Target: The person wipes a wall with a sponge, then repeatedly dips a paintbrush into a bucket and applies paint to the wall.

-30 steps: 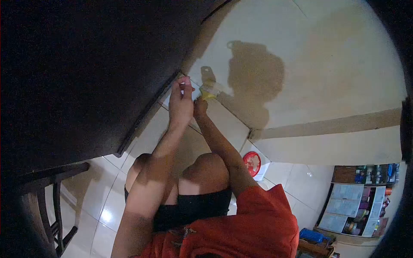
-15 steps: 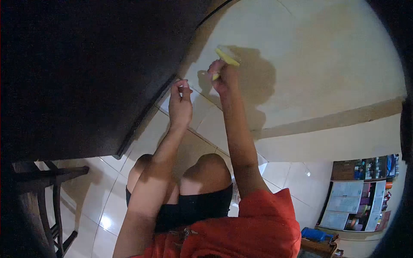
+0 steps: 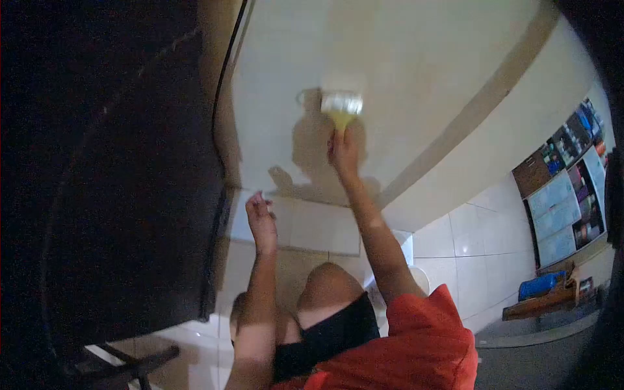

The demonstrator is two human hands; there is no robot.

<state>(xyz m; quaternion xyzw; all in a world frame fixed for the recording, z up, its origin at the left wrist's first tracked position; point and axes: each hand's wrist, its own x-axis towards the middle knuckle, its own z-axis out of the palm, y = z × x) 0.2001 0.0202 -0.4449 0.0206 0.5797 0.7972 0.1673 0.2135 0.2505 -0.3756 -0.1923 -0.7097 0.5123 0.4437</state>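
The right hand (image 3: 343,153), in the upper middle of the frame, grips the yellow handle of a flat, wide brush with a silvery band (image 3: 342,104); the brush is before the cream-coloured wall (image 3: 429,58), its bristles too blurred to tell whether they touch; the left hand (image 3: 262,220), left of centre, has its fingers loosely curled, and I cannot tell whether it holds anything; a large dark panel (image 3: 130,195) fills the left side; glossy white floor tiles (image 3: 481,227) show at lower right.
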